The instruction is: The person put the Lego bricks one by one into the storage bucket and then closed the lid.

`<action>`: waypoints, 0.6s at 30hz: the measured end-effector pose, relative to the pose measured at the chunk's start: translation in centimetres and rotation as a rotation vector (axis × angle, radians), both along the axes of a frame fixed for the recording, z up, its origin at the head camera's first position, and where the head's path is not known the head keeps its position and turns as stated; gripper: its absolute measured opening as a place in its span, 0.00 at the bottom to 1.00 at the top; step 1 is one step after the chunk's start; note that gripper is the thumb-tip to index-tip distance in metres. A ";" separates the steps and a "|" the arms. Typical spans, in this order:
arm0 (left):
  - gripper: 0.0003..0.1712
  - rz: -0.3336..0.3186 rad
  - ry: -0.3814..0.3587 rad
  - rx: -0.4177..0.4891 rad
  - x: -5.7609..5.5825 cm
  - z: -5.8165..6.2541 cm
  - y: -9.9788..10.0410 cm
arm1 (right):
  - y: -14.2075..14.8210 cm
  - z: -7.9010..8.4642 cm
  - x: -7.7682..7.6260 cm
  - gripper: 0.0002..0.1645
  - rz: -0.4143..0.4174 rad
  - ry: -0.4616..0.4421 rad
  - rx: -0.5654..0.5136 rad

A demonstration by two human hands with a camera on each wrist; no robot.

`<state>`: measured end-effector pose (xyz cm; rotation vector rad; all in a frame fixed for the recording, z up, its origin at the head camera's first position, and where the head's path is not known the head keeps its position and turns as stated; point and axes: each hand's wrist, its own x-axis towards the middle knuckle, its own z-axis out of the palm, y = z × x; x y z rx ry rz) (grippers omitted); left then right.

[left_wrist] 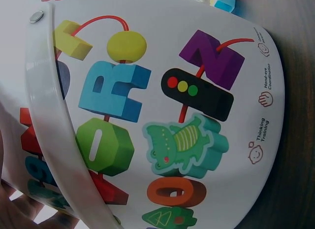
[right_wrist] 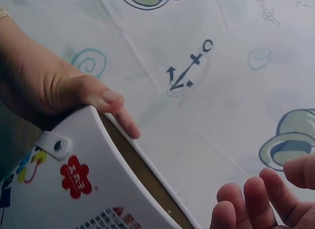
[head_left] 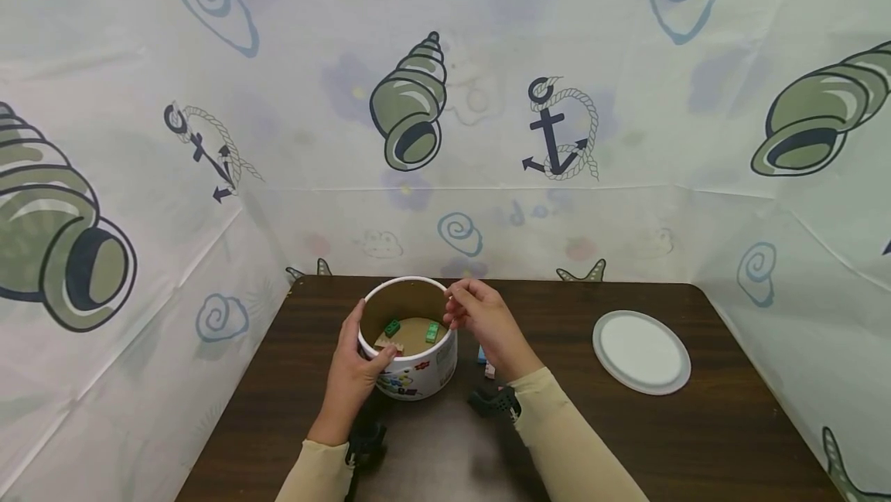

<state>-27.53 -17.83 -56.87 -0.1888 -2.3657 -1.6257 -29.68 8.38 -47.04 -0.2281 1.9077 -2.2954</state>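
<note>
A white cylindrical bucket [head_left: 421,374] with a brown inside stands on the table, its outside printed with colourful toy pictures. My left hand [head_left: 351,370] grips its left side at the rim, thumb towards the front. Inside lie a dark green block [head_left: 392,328], a brighter green block [head_left: 432,332] and some pale pieces partly hidden by the left thumb. At the right rim is my right hand [head_left: 483,324], fingers loosely bent; the right wrist view shows its fingers [right_wrist: 256,197] apart from the thumb, with nothing visible between them. The bucket's white strap handle [left_wrist: 47,91] hangs across its side.
A blue block [head_left: 482,355] and a pink block [head_left: 490,370] lie on the table, partly behind the right wrist. Farther right rests a round white lid [head_left: 642,353] on the dark wooden tabletop [head_left: 738,409]. A printed cloth [head_left: 487,7] encloses the table's back and sides.
</note>
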 end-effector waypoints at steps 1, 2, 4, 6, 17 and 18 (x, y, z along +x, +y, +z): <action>0.61 -0.002 0.001 -0.003 0.0 0.0 0.0 | 0.3 -0.1 0.1 0.16 -0.006 0.002 0.003; 0.61 -0.005 0.000 -0.007 0.0 0.0 0.0 | 0.5 -0.2 0.1 0.16 -0.013 0.006 0.003; 0.62 -0.005 -0.003 -0.003 0.0 0.0 0.0 | 1.1 -0.4 0.2 0.16 -0.021 0.010 0.000; 0.62 -0.010 -0.005 -0.002 0.1 0.0 0.0 | 1.8 -0.6 0.5 0.16 -0.028 0.011 0.005; 0.62 -0.014 0.001 0.002 0.0 0.0 -0.3 | 5.0 -3.3 1.1 0.11 -0.098 -0.050 -0.002; 0.62 -0.014 -0.001 0.005 0.0 -0.1 -0.3 | 5.3 -3.7 1.2 0.11 -0.104 -0.054 0.002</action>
